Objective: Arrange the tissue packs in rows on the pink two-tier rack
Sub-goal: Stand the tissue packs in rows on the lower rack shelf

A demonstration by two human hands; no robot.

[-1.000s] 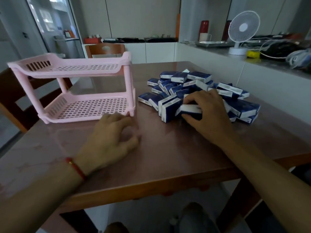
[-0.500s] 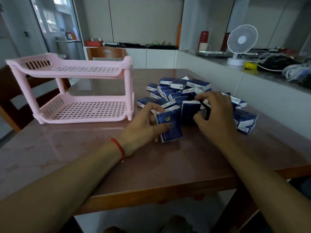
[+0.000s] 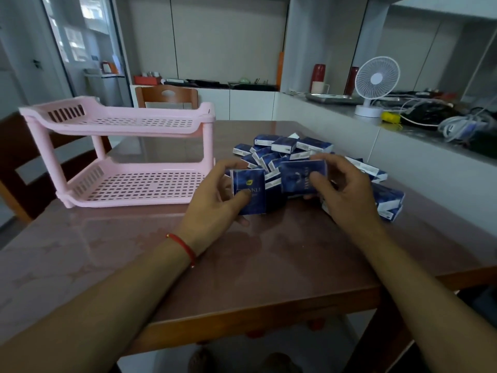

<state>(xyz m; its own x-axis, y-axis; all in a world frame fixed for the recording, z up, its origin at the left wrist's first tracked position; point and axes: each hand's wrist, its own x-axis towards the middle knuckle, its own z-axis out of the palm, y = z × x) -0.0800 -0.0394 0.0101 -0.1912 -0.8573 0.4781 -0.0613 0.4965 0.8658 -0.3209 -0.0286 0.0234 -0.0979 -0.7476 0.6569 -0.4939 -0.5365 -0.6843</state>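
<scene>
Both hands are gripping one tissue pack each: my left hand (image 3: 215,200) is pinching a dark blue pack (image 3: 248,191) upright, thumb on its front face and fingers behind, while my right hand (image 3: 341,189) is curling round a second pack (image 3: 301,177) just beside it. Both packs are hovering over the near edge of the loose pile (image 3: 304,157), which is sprawling across the right half of the worktop (image 3: 242,265). The pink rack (image 3: 126,157) is standing toward the far left corner, both tiers holding no packs, so nothing is placed yet.

I am judging the risks from here. The wrappers are looking slick, so a light pinch could be letting a pack slip. Carrying two at once, I could be clipping the rack's near post or upper tier rim. Packs could also be tipping over on the slotted tier, spoiling the row.
</scene>
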